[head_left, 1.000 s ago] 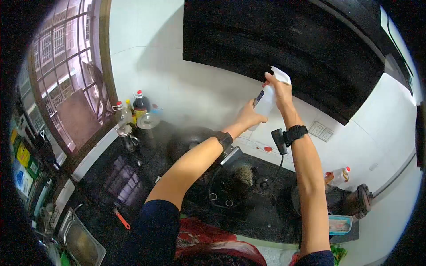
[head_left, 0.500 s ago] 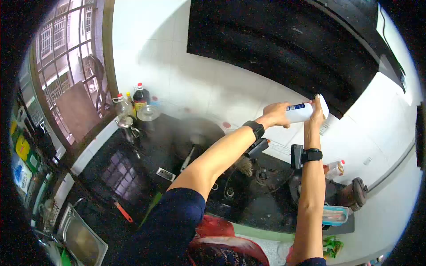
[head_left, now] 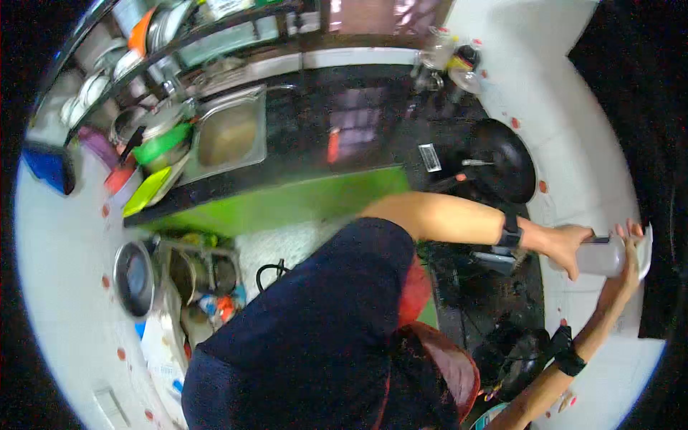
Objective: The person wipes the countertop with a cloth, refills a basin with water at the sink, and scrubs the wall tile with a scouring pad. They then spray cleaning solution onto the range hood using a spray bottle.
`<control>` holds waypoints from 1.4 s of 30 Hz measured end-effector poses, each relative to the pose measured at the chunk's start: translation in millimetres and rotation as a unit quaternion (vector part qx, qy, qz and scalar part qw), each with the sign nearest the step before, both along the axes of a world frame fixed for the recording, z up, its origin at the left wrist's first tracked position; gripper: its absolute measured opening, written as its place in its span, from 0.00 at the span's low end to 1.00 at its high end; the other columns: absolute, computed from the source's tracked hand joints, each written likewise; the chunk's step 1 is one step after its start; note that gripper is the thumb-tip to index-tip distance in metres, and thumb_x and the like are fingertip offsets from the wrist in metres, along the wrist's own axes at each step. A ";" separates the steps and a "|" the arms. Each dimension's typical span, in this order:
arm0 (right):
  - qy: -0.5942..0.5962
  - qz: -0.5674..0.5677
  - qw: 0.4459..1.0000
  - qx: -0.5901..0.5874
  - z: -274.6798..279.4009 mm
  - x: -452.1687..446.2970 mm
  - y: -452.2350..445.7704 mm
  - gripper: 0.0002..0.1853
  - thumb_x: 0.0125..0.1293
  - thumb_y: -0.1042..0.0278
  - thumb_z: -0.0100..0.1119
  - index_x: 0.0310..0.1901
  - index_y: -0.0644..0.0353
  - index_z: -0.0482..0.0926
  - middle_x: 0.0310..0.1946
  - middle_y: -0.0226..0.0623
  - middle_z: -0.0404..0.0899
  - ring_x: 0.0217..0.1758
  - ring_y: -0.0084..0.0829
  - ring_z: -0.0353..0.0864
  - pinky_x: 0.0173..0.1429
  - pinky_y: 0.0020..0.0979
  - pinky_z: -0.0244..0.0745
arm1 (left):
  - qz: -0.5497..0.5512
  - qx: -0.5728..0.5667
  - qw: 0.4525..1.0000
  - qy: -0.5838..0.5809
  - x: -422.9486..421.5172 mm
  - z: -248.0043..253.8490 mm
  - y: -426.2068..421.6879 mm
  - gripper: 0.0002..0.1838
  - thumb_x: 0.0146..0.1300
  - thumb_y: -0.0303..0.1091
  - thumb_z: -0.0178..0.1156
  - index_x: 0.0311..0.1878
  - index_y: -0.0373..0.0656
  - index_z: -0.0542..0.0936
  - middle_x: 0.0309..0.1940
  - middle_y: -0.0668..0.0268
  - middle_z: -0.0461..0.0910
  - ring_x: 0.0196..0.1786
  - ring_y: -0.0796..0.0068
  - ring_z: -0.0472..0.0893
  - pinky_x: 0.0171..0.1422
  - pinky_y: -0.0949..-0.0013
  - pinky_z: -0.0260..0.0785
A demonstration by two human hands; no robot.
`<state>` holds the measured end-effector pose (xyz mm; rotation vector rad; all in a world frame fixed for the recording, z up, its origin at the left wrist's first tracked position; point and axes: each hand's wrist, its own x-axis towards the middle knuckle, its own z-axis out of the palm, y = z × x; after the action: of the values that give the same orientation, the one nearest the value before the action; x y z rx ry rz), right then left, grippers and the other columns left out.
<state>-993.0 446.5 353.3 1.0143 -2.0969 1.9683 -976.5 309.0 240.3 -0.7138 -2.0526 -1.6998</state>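
Observation:
Near the black range hood [head_left: 663, 287] on the right, my two hands hold a pale plastic bottle [head_left: 600, 259] lying roughly sideways in the air. My left hand [head_left: 565, 245] wraps round its nearer end, with a dark label patch showing beside the fingers. At the far end my right hand [head_left: 631, 251] grips it, next to a white part at the hood's edge. Blur and the fingers hide the exact shape of that end. Both wrists wear black straps with small dark boxes.
A black wok [head_left: 505, 161] sits on the stove below my left arm. Along the counter are a sink [head_left: 261, 136], a red-handled item [head_left: 333, 145] and a small white-framed rectangle [head_left: 430, 158]. Bottles [head_left: 466, 56] stand in the corner. Stacked pots [head_left: 161, 147] crowd the far left.
My view has swung left, bringing the sink, dish rack and pots into sight. Both hands still hold the bottle near the hood, now at the right side of the view.

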 end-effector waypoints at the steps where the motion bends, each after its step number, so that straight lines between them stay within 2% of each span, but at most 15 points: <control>1: -0.015 0.031 0.999 0.023 -10.6 6.0 -16.6 0.21 0.67 0.65 0.45 0.58 0.68 0.68 0.62 0.42 0.65 0.64 0.37 0.65 0.68 0.38 0.58 | 0.129 -0.048 0.983 0.122 7.8 -25.6 -19.5 0.44 0.28 0.41 0.74 0.51 0.33 0.67 0.39 0.50 0.78 0.43 0.52 0.78 0.50 0.58 0.70; 2: 0.342 -0.003 0.909 0.240 -20.0 29.8 -39.9 0.18 0.66 0.67 0.46 0.54 0.66 0.73 0.62 0.43 0.64 0.63 0.37 0.66 0.69 0.39 0.57 | -0.014 0.054 0.997 -0.048 53.8 -18.7 -54.6 0.44 0.28 0.40 0.76 0.50 0.32 0.67 0.43 0.49 0.76 0.44 0.55 0.78 0.48 0.60 0.71; 3: 0.164 0.083 0.970 0.160 -34.2 42.9 -69.4 0.18 0.65 0.68 0.47 0.54 0.66 0.73 0.60 0.42 0.65 0.61 0.36 0.68 0.67 0.38 0.58 | -0.023 0.005 0.998 -0.062 78.0 -20.6 -82.7 0.44 0.27 0.39 0.77 0.50 0.31 0.67 0.46 0.49 0.74 0.44 0.60 0.77 0.45 0.63 0.73; 4: -0.018 0.138 0.989 0.046 -48.3 56.0 -98.8 0.18 0.65 0.68 0.49 0.54 0.66 0.72 0.59 0.42 0.67 0.60 0.35 0.69 0.65 0.37 0.60 | 0.165 -0.076 0.983 -0.019 85.9 -51.0 -100.2 0.44 0.27 0.39 0.78 0.50 0.30 0.66 0.45 0.50 0.74 0.44 0.64 0.77 0.43 0.66 0.73; 6: -0.144 0.182 0.973 0.018 -92.0 71.0 -178.5 0.20 0.62 0.65 0.56 0.53 0.66 0.71 0.50 0.42 0.74 0.50 0.34 0.76 0.57 0.29 0.66 | 0.171 0.004 0.979 -0.107 144.4 -77.8 -169.8 0.47 0.31 0.45 0.77 0.54 0.30 0.65 0.46 0.50 0.73 0.47 0.61 0.76 0.50 0.63 0.71; 9: -0.169 0.276 0.946 -0.010 -110.5 139.5 -258.4 0.21 0.60 0.71 0.58 0.54 0.66 0.67 0.49 0.42 0.73 0.48 0.34 0.77 0.53 0.32 0.71 | 0.249 -0.001 0.954 -0.164 214.3 -121.2 -235.0 0.59 0.34 0.48 0.77 0.65 0.30 0.53 0.56 0.49 0.68 0.60 0.63 0.68 0.65 0.66 0.59; 11: -0.221 0.323 0.920 -0.026 -141.7 156.2 -312.3 0.20 0.60 0.71 0.58 0.53 0.67 0.68 0.48 0.41 0.74 0.47 0.34 0.78 0.52 0.32 0.72 | 0.291 0.039 0.933 -0.208 255.9 -142.0 -272.3 0.55 0.35 0.44 0.77 0.64 0.33 0.56 0.55 0.55 0.70 0.57 0.68 0.70 0.62 0.66 0.62; 20: -0.146 0.425 0.886 0.113 -223.6 267.0 -528.3 0.24 0.54 0.70 0.67 0.51 0.61 0.68 0.35 0.32 0.77 0.39 0.25 0.76 0.44 0.29 0.73 | 0.431 0.041 0.833 -0.345 390.8 -196.4 -447.6 0.46 0.37 0.37 0.75 0.62 0.39 0.62 0.50 0.60 0.75 0.52 0.68 0.75 0.57 0.63 0.67; 23: -0.139 0.459 0.871 0.105 -250.3 283.7 -597.5 0.29 0.53 0.70 0.68 0.55 0.63 0.65 0.46 0.39 0.74 0.44 0.30 0.76 0.47 0.31 0.74 | 0.450 0.065 0.846 -0.280 413.8 -204.2 -501.8 0.46 0.39 0.37 0.74 0.62 0.39 0.62 0.48 0.61 0.76 0.51 0.67 0.76 0.57 0.63 0.68; 25: -0.046 0.427 0.896 0.110 -264.9 287.5 -633.4 0.31 0.53 0.69 0.68 0.56 0.64 0.64 0.48 0.41 0.72 0.46 0.31 0.76 0.49 0.30 0.74 | 0.506 0.023 0.766 -0.395 422.5 -190.7 -528.6 0.43 0.37 0.35 0.72 0.61 0.41 0.65 0.47 0.53 0.76 0.49 0.60 0.78 0.54 0.62 0.69; 27: 0.016 0.377 0.922 0.092 -294.5 283.7 -661.2 0.34 0.52 0.66 0.69 0.59 0.64 0.64 0.51 0.44 0.71 0.50 0.33 0.74 0.52 0.31 0.72 | 0.495 0.071 0.796 -0.342 417.8 -223.4 -579.9 0.45 0.38 0.36 0.73 0.62 0.40 0.63 0.49 0.56 0.76 0.52 0.62 0.76 0.56 0.61 0.68; 31: -0.136 0.401 0.892 0.157 -293.2 260.0 -646.0 0.19 0.56 0.65 0.64 0.49 0.62 0.77 0.40 0.38 0.80 0.40 0.29 0.79 0.47 0.26 0.73 | 0.581 0.034 0.780 -0.232 392.8 -283.1 -676.9 0.40 0.45 0.42 0.71 0.60 0.39 0.64 0.53 0.58 0.73 0.55 0.59 0.74 0.59 0.57 0.67; 34: -0.028 0.353 0.901 0.249 -295.9 231.2 -598.6 0.13 0.59 0.65 0.62 0.43 0.63 0.80 0.35 0.35 0.82 0.36 0.26 0.80 0.44 0.24 0.73 | 0.601 0.030 0.762 -0.239 369.8 -278.3 -723.0 0.39 0.44 0.40 0.71 0.60 0.38 0.65 0.52 0.57 0.74 0.53 0.59 0.74 0.56 0.57 0.69; 37: -0.205 0.323 0.894 0.234 -329.4 208.5 -526.8 0.11 0.61 0.67 0.59 0.42 0.64 0.80 0.37 0.36 0.82 0.35 0.25 0.80 0.43 0.25 0.74 | 0.630 0.021 0.734 -0.253 354.8 -292.3 -753.0 0.39 0.43 0.38 0.71 0.59 0.38 0.66 0.50 0.57 0.74 0.50 0.59 0.75 0.54 0.58 0.70; 42: -0.226 0.167 0.905 0.319 -370.2 193.9 -409.9 0.12 0.62 0.70 0.58 0.44 0.68 0.79 0.40 0.39 0.81 0.41 0.25 0.79 0.45 0.29 0.74 | 0.659 0.097 0.693 -0.276 344.3 -329.3 -817.8 0.38 0.42 0.34 0.71 0.58 0.37 0.67 0.48 0.56 0.75 0.47 0.60 0.76 0.49 0.59 0.72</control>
<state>-799.1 36.6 -17.0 1.1483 -3.1532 1.8007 -632.2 -508.8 -88.9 1.2688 -1.7262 -1.1230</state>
